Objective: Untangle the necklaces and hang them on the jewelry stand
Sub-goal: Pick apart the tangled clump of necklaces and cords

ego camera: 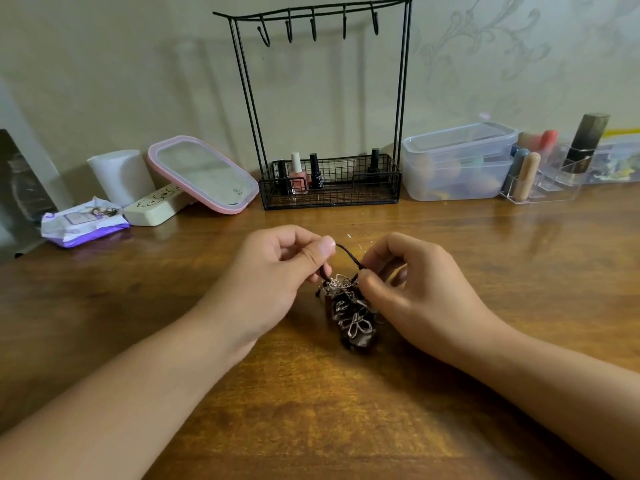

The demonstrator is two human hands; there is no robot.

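- The left hand (pixel 273 271) sat at the centre of the frame with its fingers curled, thumb and forefinger pinching a dark cord (pixel 348 256) just above the table.
- The right hand (pixel 412 282) was close beside it, a little right of centre, fingers bent inward and pinching the other end of that same short stretch of cord.
- The cord ran taut between the two hands, sloping down from the left thumb towards the right fingertips.
- Below the hands, the tangled necklaces (pixel 349 313) lay in a dark clump on the wooden table (pixel 311 410), with pale metal flower-shaped pieces showing among the cords.
- I could not tell how many necklaces were in the clump.
- The jewelry stand (pixel 322 109) stood upright at the top centre of the frame against the wall, its five hooks bare.
- Its wire basket base held nail polish bottles (pixel 299 176), one pink and the rest dark.
- At the left of the frame, a pink-rimmed mirror (pixel 204 174) leaned back, beside a white cup (pixel 119 176) and a purple wipes packet (pixel 83 225).
- At the right, a clear plastic box (pixel 457 161) sat next to a clear organiser (pixel 550 178) holding cosmetics.
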